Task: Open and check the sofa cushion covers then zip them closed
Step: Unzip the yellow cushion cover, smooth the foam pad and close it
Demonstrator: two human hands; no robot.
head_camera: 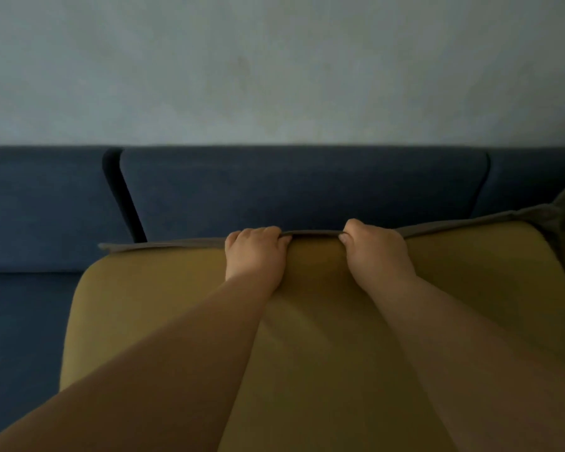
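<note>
Sofa [274, 190], dark blue, spans the frame; mustard cushion [163, 305] lies on it nearest us. Along its far edge we note the grey cover edge [313, 233], with left hand [253, 252] and right hand [374, 251] both clenched on it.

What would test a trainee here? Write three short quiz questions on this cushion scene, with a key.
1. True or false: both hands grip the far edge of the yellow cushion.
2. What colour is the sofa behind the cushion? A) blue B) red C) white
3. Which hand is nearer the dark gap between the back cushions?

Key
1. True: the left hand and right hand both pinch the grey edge strip.
2. A.
3. The left hand.
</note>
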